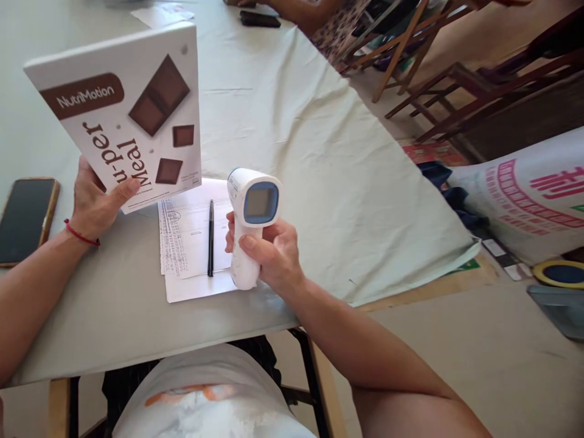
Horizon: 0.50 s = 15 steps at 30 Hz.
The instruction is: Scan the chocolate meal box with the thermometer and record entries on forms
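Note:
My left hand (98,201), with a red string at the wrist, grips the lower left corner of a white meal box (159,152) printed with chocolate pieces. The box is tilted and held above the table. My right hand (276,252) is wrapped round the handle of a white infrared thermometer (246,264), whose blue-rimmed screen faces me; I cannot make out a reading. Beneath and between the two lie sheets of handwritten paper (194,286). A black pen (210,237) rests on them, to the left of the thermometer.
A smartphone (27,213) lies at the table's left edge. The table (319,152) has a pale, creased cloth. At the far side are a dark object (260,19) and another person's arm (301,12). Wooden chairs (456,103) and a white printed sack (524,194) stand to the right.

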{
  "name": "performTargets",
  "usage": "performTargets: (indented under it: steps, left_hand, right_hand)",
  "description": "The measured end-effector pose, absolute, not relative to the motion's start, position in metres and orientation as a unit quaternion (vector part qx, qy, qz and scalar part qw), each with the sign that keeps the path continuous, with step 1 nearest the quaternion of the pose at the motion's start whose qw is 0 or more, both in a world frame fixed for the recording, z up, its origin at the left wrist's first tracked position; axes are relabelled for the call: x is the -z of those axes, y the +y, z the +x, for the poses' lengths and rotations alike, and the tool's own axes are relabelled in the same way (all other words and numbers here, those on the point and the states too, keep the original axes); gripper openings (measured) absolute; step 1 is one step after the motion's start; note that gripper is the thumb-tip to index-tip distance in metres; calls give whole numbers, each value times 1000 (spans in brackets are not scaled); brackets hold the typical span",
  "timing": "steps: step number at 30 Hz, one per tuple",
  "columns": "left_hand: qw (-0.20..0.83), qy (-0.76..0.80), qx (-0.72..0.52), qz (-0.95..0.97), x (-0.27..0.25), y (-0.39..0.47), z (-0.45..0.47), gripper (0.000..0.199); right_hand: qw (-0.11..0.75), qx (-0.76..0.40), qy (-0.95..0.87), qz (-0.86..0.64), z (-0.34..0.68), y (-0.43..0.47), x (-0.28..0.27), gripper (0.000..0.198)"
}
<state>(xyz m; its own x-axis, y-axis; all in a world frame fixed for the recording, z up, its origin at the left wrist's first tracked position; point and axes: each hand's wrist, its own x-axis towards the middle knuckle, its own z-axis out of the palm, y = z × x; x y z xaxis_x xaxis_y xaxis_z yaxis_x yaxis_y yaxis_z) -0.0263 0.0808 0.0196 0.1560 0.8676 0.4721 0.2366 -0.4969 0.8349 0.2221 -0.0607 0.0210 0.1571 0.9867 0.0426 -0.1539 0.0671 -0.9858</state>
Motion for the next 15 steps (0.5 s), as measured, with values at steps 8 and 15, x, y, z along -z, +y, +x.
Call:
performTargets:
  steps: [8,15]
  left_hand:
    - [293,405,-465,731,-12,80,-31,67]
    - [288,385,-444,756,-1,93,-36,74]
  right_hand:
    - [331,-243,-567,-714,247,-44,-28,22]
    - [93,-20,-615,-783,261,-40,-15,22]
